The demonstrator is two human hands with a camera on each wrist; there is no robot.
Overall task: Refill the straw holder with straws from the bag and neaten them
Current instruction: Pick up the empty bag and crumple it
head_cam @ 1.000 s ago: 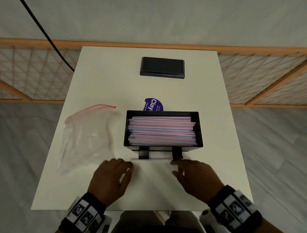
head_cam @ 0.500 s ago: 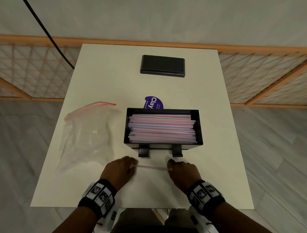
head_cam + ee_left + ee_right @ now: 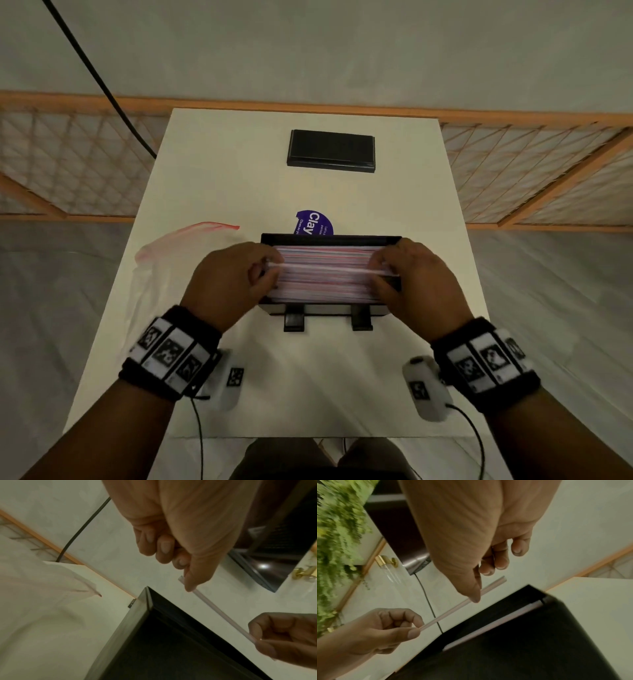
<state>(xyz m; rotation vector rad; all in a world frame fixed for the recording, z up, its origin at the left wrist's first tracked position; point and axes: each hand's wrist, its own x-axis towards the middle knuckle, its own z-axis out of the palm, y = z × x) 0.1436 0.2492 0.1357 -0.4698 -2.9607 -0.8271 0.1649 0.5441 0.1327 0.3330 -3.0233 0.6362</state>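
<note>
A black straw holder [image 3: 329, 239] stands mid-table, filled with pink, blue and white straws [image 3: 325, 284] lying crosswise. One pale straw [image 3: 329, 269] hangs level just above the pile, held at both ends. My left hand [image 3: 236, 279] pinches its left end [image 3: 184, 580]; my right hand [image 3: 409, 279] pinches its right end [image 3: 489, 586]. In the wrist views the straw [image 3: 219, 612] stretches between the two hands above the holder's dark wall [image 3: 142, 616]. The clear bag [image 3: 161, 274] with a red zip strip lies flat to the holder's left.
A black lid [image 3: 331, 150] lies at the table's far end. A purple round sticker [image 3: 313, 223] shows behind the holder. A wooden lattice railing [image 3: 68, 164] runs behind the white table [image 3: 308, 380], and a black cable [image 3: 102, 82] hangs at the far left.
Both hands picked a single straw off the table in front of the holder, lifted it and carried it forward, so it now hangs over the pile inside the holder.
</note>
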